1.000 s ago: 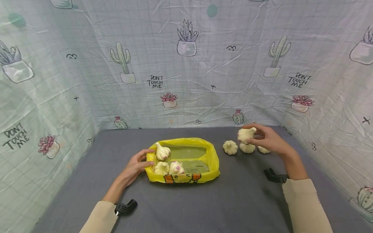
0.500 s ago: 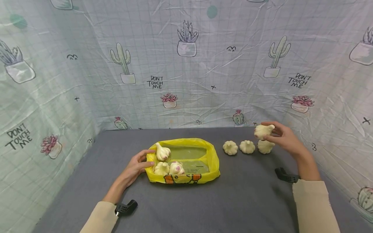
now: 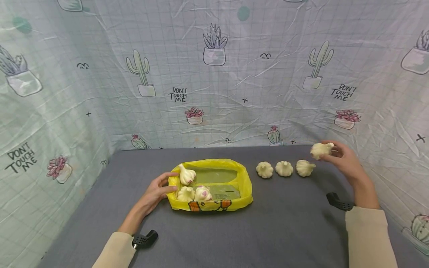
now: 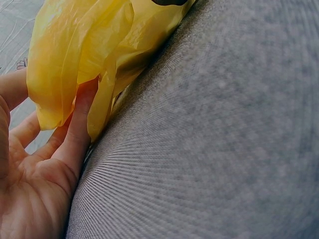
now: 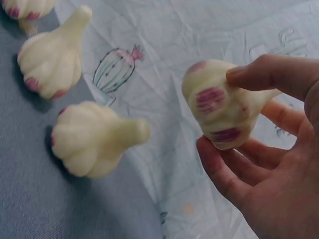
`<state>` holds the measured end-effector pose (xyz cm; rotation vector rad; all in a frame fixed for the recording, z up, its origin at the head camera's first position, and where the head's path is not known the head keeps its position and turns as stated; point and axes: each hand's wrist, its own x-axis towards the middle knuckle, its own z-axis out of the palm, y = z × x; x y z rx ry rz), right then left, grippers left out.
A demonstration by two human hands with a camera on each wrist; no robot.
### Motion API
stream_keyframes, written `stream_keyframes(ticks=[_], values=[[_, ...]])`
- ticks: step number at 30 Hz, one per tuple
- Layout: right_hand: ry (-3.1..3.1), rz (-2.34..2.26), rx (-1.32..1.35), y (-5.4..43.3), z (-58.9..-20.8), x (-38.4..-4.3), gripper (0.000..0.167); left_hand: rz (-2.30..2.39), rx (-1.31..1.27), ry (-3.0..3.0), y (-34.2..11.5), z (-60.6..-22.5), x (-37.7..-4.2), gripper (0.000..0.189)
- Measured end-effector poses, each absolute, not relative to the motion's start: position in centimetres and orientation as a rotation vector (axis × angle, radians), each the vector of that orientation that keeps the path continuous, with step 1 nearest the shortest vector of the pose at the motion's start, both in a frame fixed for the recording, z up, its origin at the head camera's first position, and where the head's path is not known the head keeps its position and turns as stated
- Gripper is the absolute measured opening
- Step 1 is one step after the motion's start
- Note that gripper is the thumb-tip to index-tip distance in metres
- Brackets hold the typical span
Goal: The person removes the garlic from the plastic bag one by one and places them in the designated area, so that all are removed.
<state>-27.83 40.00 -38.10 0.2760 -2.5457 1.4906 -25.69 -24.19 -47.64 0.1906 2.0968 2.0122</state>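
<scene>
Cactus-printed sheeting [image 3: 246, 123] is hung behind and along both sides of a grey-covered desk [image 3: 275, 234], where a garlic bulb [image 3: 320, 150] is held up at the far right by the right hand [image 3: 346, 162]. Its neck is turned toward the palm, purple patches are shown on its skin, and it is grasped by that grip between thumb and fingers, apparently clear of the desk. Just beside it, to the left, a spaced row of three garlic bulbs [image 3: 284, 169] is set out; the nearest one is tipped, its neck pointed right. At centre, the left end of an opened yellow plastic bag [image 3: 247, 186] is steadied by the left hand [image 3: 152, 192], whose grip is pinched on the plastic wall. Three more bulbs [image 3: 203, 193] are gathered inside, at the bag's left. The step in hand is judged to be the setting of the held bulb at the row's right end. For the next move, a lowering just apart from its neighbour would be called for, and only then a loosening of the right grip.
</scene>
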Motion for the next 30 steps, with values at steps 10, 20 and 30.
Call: stream_keyframes(ticks=[10,20,30], values=[[-2.517,1.554,0.098,41.6,-40.5,-28.6,0.053,2.007,0.203,2.103,-24.2,-47.7,-25.7,0.060],[-2.554,1.447,-0.061,42.1,-42.6,-29.3,0.070,1.994,0.204,2.116,-24.2,-47.7,-25.7,0.060],[-2.565,1.405,-0.140,42.5,-44.5,-29.7,0.070,2.003,0.200,2.105,-24.2,-47.8,-25.7,0.060]])
